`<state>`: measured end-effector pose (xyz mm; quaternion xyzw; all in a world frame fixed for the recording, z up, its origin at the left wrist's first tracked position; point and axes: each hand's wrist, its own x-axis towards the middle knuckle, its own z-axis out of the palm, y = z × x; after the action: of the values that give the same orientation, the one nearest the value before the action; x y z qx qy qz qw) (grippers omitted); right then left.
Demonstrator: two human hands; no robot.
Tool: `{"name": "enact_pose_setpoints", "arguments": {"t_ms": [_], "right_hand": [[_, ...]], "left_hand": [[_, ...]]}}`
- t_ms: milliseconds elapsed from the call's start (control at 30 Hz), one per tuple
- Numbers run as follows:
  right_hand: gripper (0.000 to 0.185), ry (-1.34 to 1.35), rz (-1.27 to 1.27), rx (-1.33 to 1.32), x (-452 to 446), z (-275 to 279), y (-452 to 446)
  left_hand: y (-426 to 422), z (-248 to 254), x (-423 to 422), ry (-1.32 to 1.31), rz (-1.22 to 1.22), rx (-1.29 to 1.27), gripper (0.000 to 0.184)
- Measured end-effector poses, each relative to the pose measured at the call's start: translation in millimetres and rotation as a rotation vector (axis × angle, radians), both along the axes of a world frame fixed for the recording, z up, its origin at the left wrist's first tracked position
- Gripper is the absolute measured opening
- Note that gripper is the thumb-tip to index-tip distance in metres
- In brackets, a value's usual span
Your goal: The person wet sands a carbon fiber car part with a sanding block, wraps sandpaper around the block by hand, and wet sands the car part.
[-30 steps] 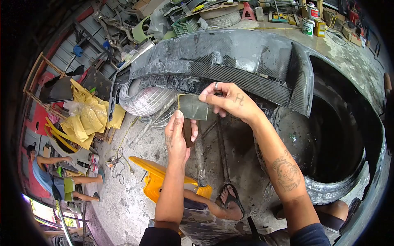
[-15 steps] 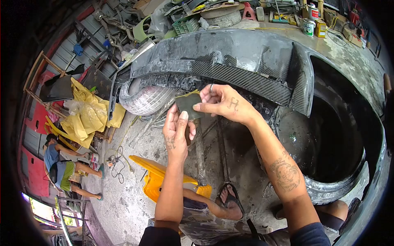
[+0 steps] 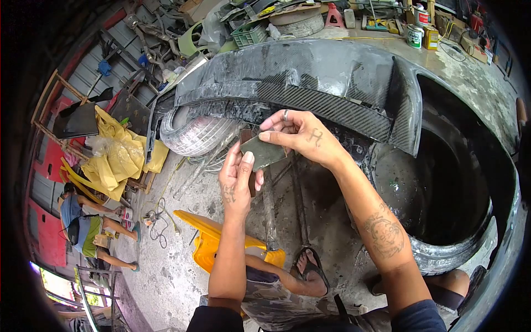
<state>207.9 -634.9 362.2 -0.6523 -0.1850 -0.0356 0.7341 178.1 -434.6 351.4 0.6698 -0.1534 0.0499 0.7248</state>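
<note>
Between both hands is a small dark grey-green piece of sandpaper, tilted and slightly bent. My left hand grips it with the thumb pressed on its face and the fingers behind. My right hand, a ring on one finger, pinches its upper edge between thumb and fingertips. Behind the sandpaper, a flat brown piece shows at the left hand's fingers; most of it is hidden. Just beyond the hands lies a large grey car bumper with a carbon-weave strip, its surface patchy and dusty.
Tires sit under the bumper. A yellow plastic chair stands below my left forearm. Cans stand at the back right. At the left, another person bends near yellow sheeting; a cord lies on the concrete floor.
The sandpaper has turned and tilted down to the right, uncovering the brown piece behind it. My right hand has shifted slightly up and left along its edge.
</note>
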Motion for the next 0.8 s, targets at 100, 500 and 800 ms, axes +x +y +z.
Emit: {"name": "enact_pose_setpoints", "arguments": {"t_ms": [100,500,800], "right_hand": [[0.021,-0.015,-0.034,0.077,3.5,-5.2,3.1],[0.020,0.031,0.087,0.177,3.6,-3.4,-6.1],[0.034,0.019,0.018,0.036,3.8,-4.2,0.9]], "left_hand": [[-0.5,-2.7,1.2,-0.027,-0.035,-0.013,0.044],[0.0,-8.2,3.0,-0.029,-0.079,-0.072,0.037],[3.0,-1.0,2.1,0.026,-0.053,0.092,0.032]]}}
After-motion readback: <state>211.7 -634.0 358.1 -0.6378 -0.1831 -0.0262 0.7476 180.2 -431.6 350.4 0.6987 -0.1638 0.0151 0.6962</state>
